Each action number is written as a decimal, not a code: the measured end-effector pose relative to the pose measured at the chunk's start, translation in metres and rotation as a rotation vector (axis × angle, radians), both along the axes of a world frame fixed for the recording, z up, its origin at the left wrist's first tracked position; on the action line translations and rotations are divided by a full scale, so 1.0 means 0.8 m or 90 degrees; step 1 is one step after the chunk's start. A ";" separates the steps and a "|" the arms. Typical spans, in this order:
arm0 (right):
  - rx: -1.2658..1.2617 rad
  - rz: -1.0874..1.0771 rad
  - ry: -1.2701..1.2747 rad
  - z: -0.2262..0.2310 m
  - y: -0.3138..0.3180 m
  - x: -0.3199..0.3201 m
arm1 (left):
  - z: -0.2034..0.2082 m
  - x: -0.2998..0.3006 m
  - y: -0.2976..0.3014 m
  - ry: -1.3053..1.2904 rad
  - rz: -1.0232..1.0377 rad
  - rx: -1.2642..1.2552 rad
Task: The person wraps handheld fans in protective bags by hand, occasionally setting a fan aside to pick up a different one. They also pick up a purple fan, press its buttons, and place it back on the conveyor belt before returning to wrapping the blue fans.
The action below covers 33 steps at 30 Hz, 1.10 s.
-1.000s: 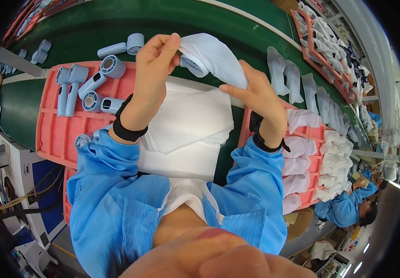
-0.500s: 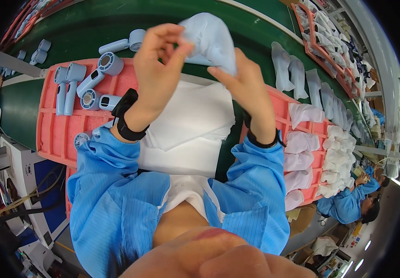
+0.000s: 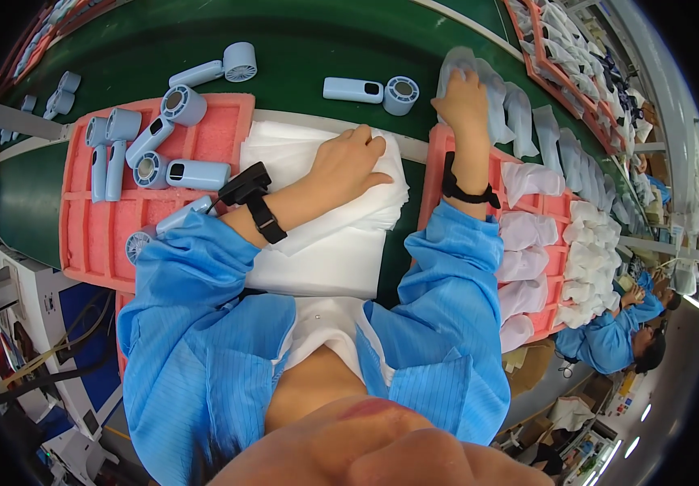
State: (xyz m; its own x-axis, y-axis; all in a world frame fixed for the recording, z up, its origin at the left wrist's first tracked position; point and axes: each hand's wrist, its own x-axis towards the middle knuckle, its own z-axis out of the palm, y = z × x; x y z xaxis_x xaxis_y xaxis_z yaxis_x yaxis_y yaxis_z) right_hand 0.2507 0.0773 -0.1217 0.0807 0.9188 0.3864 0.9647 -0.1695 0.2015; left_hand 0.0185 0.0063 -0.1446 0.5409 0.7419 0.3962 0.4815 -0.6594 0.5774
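Note:
My left hand point(image 3: 348, 166) rests on the stack of thin white bags point(image 3: 317, 267), its thumb apart from the curled fingers at the far right corner. At the right end of my reach, my right hand point(image 3: 461, 101) is closed over a pale blue handheld fan in a translucent bag point(image 3: 456, 58). That bagged fan lies on the green belt beside a row of other bagged fans point(image 3: 519, 121). One unwrapped light blue handheld fan point(image 3: 400, 95) lies on the belt beyond the stack. The lower part of the held fan is hidden behind my hand.
A pink compartment tray point(image 3: 78, 231) with several bare fans stands at the left. Another pink tray point(image 3: 556, 279) holds white-wrapped items at the right. The green conveyor belt point(image 3: 309, 40) runs across the far side. A co-worker point(image 3: 621, 340) sits at the far right.
The bagged fan went from between both hands to the belt at the right, with my right hand. My left hand dropped to the bag stack.

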 end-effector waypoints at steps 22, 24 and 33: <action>0.235 0.448 0.990 0.169 -0.109 -0.015 | 0.105 -0.055 0.046 -0.400 -0.099 -0.312; 0.228 0.500 1.047 0.170 -0.103 -0.023 | 0.115 -0.064 0.044 -0.394 -0.097 -0.329; 0.016 0.644 0.627 0.144 -0.079 -0.112 | 0.147 -0.072 0.027 -0.747 -0.073 -0.502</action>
